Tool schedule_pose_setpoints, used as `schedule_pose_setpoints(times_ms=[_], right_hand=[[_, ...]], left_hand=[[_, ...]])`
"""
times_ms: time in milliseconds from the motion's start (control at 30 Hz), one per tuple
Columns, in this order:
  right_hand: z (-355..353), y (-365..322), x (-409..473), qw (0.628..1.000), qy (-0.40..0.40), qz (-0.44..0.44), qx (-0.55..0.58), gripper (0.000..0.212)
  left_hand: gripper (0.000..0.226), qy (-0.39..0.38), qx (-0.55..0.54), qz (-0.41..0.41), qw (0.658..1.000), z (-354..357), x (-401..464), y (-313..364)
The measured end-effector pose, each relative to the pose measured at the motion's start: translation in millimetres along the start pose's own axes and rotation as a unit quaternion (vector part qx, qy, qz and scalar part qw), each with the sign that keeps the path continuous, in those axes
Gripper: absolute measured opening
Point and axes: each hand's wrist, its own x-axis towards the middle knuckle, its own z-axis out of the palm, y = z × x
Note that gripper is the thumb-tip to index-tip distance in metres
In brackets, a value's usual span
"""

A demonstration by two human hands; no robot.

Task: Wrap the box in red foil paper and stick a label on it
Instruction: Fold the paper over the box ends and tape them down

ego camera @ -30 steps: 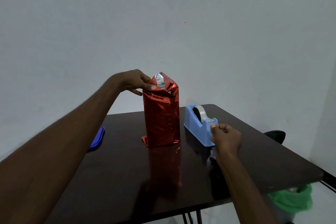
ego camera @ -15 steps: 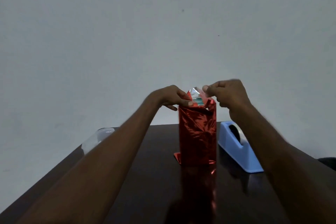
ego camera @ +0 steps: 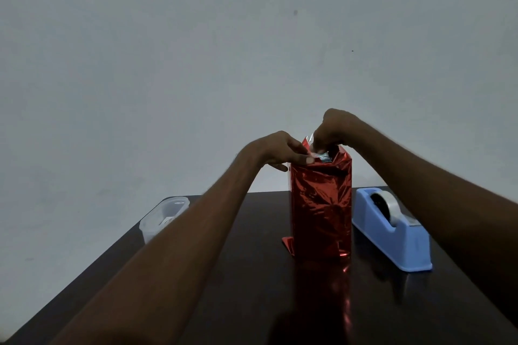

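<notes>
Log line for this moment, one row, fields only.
left hand: holds foil at top | right hand: pinches top fold | foil-wrapped box: upright, top unsealed | tape dispenser: right of box

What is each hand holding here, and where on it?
Both hold the tall box wrapped in red foil paper at its top: the left hand pinches the left top edge, the right hand presses the folded flap.

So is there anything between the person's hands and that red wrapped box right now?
Nothing visible. Both the left hand and the right hand are already on the folded foil at the top of the red wrapped box. The blue tape dispenser stands apart to its right.
</notes>
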Motion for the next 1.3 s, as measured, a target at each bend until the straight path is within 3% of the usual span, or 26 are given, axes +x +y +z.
schedule_pose_setpoints(times_ms=[133, 300, 533, 600, 700, 767, 1000, 1100, 1233, 1300], right_hand=[[5.5, -1.7, -0.7, 0.998, 0.0, 0.0, -0.061, 0.031], [13.4, -0.3, -5.8, 0.99, 0.07, -0.026, -0.121, 0.024], [17.6, 22.7, -2.1, 0.979, 0.199, -0.027, -0.024, 0.037], [17.4, 30.8, -3.8, 0.985, 0.158, 0.011, 0.071, 0.041], [20.0, 35.5, -9.2, 0.96, -0.054, 0.073, 0.265, 0.062], [23.8, 31.4, -14.1, 0.943, -0.148, 0.1, 0.282, 0.069], [32.2, 29.5, -9.0, 0.935, -0.13, 0.127, 0.305, 0.044], [32.9, 29.6, -9.9, 0.938, -0.103, 0.121, 0.307, 0.023], [34.4, 27.5, -11.7, 0.933, -0.092, 0.113, 0.33, 0.033], [36.1, 25.1, -12.2, 0.949, -0.076, 0.114, 0.284, 0.04]], left_hand=[[0.047, -0.001, 0.001, 0.001, 1.0, -0.2, -0.3, -0.4], [0.047, -0.003, 0.003, -0.004, 1.0, -0.1, -2.5, 0.7], [0.046, 0.002, -0.003, -0.003, 1.0, -0.1, -3.8, 2.5], [0.047, 0.004, -0.008, -0.004, 1.0, 0.1, -3.1, 2.0], [0.047, -0.001, -0.005, -0.007, 1.0, 0.1, -2.4, 2.6], [0.047, 0.0, -0.005, -0.005, 1.0, -0.4, -2.4, 3.1], [0.04, 0.0, -0.005, -0.008, 1.0, -0.2, -1.3, 2.9], [0.043, 0.002, -0.008, -0.008, 1.0, -1.2, -2.7, 3.1], [0.042, -0.001, -0.014, -0.003, 1.0, -1.7, -4.6, 1.5], [0.042, 0.001, -0.017, -0.002, 1.0, -1.3, -5.0, 1.6]])
